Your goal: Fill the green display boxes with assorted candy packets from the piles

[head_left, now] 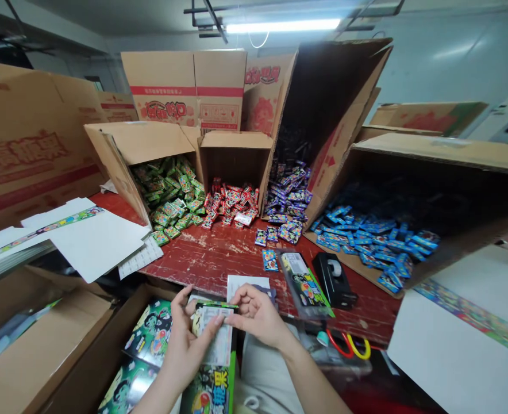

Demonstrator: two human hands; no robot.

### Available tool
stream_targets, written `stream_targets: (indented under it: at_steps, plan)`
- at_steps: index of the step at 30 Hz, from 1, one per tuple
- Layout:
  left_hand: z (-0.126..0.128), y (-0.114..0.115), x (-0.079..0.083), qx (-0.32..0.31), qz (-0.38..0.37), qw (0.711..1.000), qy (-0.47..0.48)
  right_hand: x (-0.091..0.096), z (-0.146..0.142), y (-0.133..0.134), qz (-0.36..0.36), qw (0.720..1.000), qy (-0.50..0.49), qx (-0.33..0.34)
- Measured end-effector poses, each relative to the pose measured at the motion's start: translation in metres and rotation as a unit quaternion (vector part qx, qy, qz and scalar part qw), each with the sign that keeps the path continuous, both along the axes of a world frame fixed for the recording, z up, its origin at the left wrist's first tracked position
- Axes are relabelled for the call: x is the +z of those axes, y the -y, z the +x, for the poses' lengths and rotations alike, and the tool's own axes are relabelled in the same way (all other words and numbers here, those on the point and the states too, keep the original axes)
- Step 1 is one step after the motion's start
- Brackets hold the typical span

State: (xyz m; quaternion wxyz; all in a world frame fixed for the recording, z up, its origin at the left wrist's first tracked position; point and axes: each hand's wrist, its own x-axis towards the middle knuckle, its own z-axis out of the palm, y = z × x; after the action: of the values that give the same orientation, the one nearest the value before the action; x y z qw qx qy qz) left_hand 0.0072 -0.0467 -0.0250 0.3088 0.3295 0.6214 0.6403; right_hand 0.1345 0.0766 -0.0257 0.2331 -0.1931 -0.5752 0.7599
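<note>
My left hand point(184, 339) grips the left side of a green and black candy box point(211, 379), with the thumb lying over a white label on its face. At the box's upper right edge, my right hand point(256, 315) pinches with curled fingers, its thumb near the other one. The box is tilted in front of my lap, and my hands hide part of its top. Just to the left, an open carton holds more dark green printed boxes point(153, 330). White paper point(237, 282) lies on the table behind my right hand.
Open cartons spill green point(180, 210), red point(230, 201), purple point(286, 198) and blue packets point(366, 238) onto the red table point(193, 256). Nearby are a tape dispenser point(334, 282), a clear-topped package point(303, 282) and scissors point(349, 344). White card sheets point(90, 238) stick out at left.
</note>
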Motion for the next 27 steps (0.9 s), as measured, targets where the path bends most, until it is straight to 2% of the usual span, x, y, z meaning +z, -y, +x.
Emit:
stream_targets:
  at_steps: [3,7,10,14,16,19,21,24,27]
  plan:
    - [0.0,0.002,-0.005,0.038,0.01,0.999,-0.023,-0.009,-0.002,0.007,-0.017,1.0,-0.014,-0.003]
    - [-0.004,0.006,-0.002,0.018,-0.031,0.998,-0.054,-0.01,-0.01,0.023,-0.034,0.993,-0.045,-0.1]
    - [-0.009,0.009,0.001,0.023,-0.039,0.997,-0.07,-0.004,-0.021,0.038,0.016,0.989,-0.046,-0.141]
    - [-0.014,0.014,-0.007,0.066,0.041,0.989,-0.126,-0.003,-0.036,0.058,0.125,0.971,-0.058,-0.195]
    - [-0.018,0.018,-0.013,0.085,0.067,0.989,-0.103,-0.007,-0.04,0.064,0.127,0.963,-0.045,-0.233]
    - [-0.025,0.022,-0.015,0.057,0.026,0.994,-0.092,-0.012,-0.042,0.063,0.122,0.966,-0.017,-0.228]
    - [-0.03,0.024,-0.012,0.031,-0.02,0.995,-0.09,-0.01,-0.042,0.058,0.1,0.976,-0.01,-0.194]
    - [-0.036,0.025,-0.006,0.043,-0.086,0.995,0.012,-0.005,-0.042,0.048,-0.02,0.989,0.012,-0.147]
    - [-0.039,0.023,-0.007,0.054,-0.12,0.986,0.104,-0.005,-0.043,0.038,-0.118,0.986,0.034,-0.117]
